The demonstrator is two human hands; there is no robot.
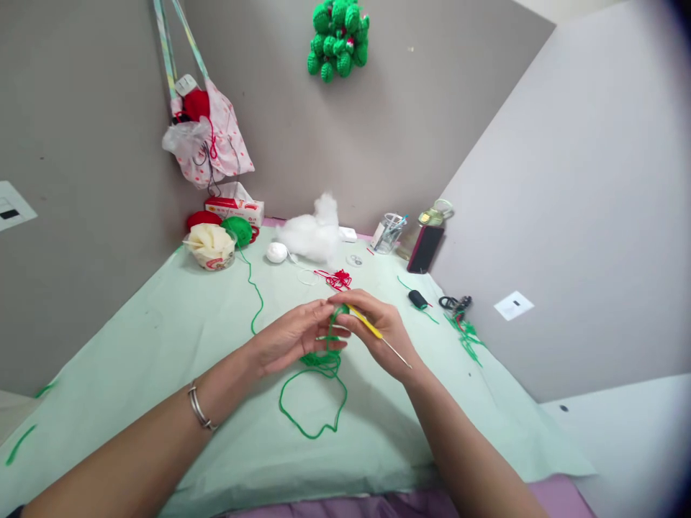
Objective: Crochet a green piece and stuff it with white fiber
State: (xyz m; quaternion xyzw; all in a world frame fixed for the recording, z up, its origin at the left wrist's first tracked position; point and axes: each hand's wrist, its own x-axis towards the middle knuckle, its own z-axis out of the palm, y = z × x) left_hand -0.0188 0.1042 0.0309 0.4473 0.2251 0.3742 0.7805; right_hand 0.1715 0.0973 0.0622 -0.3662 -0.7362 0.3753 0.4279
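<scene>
My right hand (pixel 381 327) grips a crochet hook (pixel 366 321) with a yellow handle, its thin metal end pointing back toward my wrist. Close against it, my left hand (pixel 299 334) pinches a small piece of green crochet (pixel 340 312) between thumb and finger, and the fingertips of both hands meet there. Green yarn (pixel 321 363) hangs from the piece past my left fingers and lies in loose loops on the cloth below. Most of the crocheted piece is hidden by my fingers.
Behind my hands lie tangled red yarn (pixel 339 279), white stuffing (pixel 310 234) and a white ball (pixel 277 252). A green yarn ball (pixel 237 230) sits beside a tub (pixel 211 248) at left. At right stand a glass (pixel 387 234) and a phone (pixel 426 250), with scissors (pixel 458 303) nearby.
</scene>
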